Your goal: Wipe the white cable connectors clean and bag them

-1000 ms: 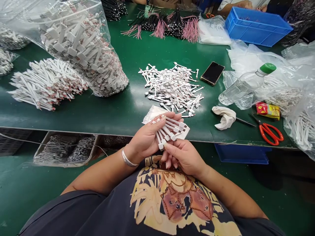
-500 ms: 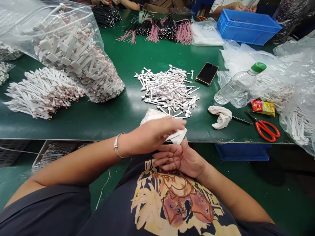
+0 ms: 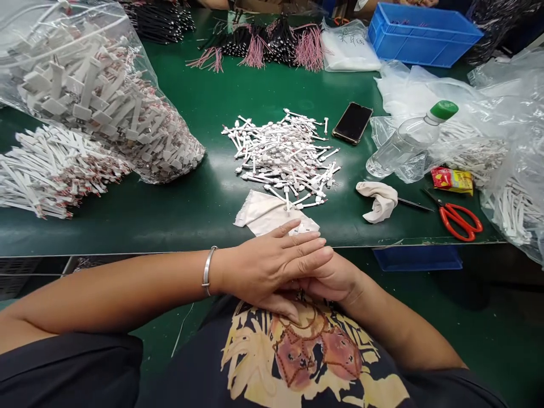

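Observation:
My left hand (image 3: 272,263), a silver bangle on its wrist, lies palm down over my right hand with its fingers stretched out. Beneath it, my right hand (image 3: 334,277) rests at the shirt front, its fingers mostly covered. Neither hand visibly holds anything. Just beyond the fingertips, a white cloth (image 3: 263,209) lies at the table's front edge. Past the cloth spreads a loose pile of short white connector cables (image 3: 287,150), a few of them on the cloth.
Left, a plastic bag of white connectors (image 3: 127,113) leans by a cable stack (image 3: 55,164). Right are a phone (image 3: 352,122), a bottle (image 3: 403,141), a crumpled cloth (image 3: 378,201), red-handled scissors (image 3: 461,221) and bagged cables (image 3: 518,209). A blue bin (image 3: 425,37) stands behind.
My left hand has come down toward me, off the cloth, and now covers my right hand. The view has shifted slightly, with the table items lower on the left.

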Available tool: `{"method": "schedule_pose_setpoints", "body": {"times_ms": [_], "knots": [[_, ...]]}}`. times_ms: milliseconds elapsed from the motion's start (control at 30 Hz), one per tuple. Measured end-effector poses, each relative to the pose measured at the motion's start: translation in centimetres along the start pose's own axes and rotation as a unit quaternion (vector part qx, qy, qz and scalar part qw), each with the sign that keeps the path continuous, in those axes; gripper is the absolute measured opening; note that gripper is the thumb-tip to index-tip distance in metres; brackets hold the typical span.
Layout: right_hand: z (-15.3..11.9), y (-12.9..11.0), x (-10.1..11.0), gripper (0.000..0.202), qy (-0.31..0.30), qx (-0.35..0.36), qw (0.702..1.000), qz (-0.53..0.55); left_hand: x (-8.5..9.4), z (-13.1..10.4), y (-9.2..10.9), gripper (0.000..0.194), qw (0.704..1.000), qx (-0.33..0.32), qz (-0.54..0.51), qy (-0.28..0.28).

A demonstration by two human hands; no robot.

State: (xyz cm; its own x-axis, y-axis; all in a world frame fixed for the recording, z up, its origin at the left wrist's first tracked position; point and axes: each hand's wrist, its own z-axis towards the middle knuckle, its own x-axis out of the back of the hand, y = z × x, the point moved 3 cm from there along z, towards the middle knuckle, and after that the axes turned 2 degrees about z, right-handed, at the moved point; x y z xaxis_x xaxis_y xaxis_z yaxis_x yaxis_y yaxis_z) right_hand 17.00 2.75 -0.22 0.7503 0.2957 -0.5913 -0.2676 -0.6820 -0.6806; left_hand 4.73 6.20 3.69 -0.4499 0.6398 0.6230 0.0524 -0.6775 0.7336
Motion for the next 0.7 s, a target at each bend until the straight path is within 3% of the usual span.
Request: {"method": "schedule_pose_setpoints", "body": {"times_ms": [167, 300, 467, 700], "knots": [[0.7, 1.2, -0.8, 0.039, 0.000, -0.029, 0.990, 0.136, -0.2, -0.2, -0.6, 0.082, 0.999, 0.015, -0.031, -0.023], [0.9, 2.0, -0.9, 0.050, 0.014, -0.024, 0.987, 0.158, -0.7, -0.6, -0.7, 0.090, 0.999, 0.016, -0.031, -0.036], [0.9, 2.4, -0.9, 0.038, -0.002, -0.031, 0.983, 0.179, -1.5, -1.4, -1.2, 0.092, 0.998, 0.025, -0.024, -0.043], [1.5, 2.7, -1.2, 0.051, 0.048, -0.024, 0.984, 0.169, -0.8, -1.6, -1.4, 0.088, 0.993, 0.018, -0.114, 0.036]]}}
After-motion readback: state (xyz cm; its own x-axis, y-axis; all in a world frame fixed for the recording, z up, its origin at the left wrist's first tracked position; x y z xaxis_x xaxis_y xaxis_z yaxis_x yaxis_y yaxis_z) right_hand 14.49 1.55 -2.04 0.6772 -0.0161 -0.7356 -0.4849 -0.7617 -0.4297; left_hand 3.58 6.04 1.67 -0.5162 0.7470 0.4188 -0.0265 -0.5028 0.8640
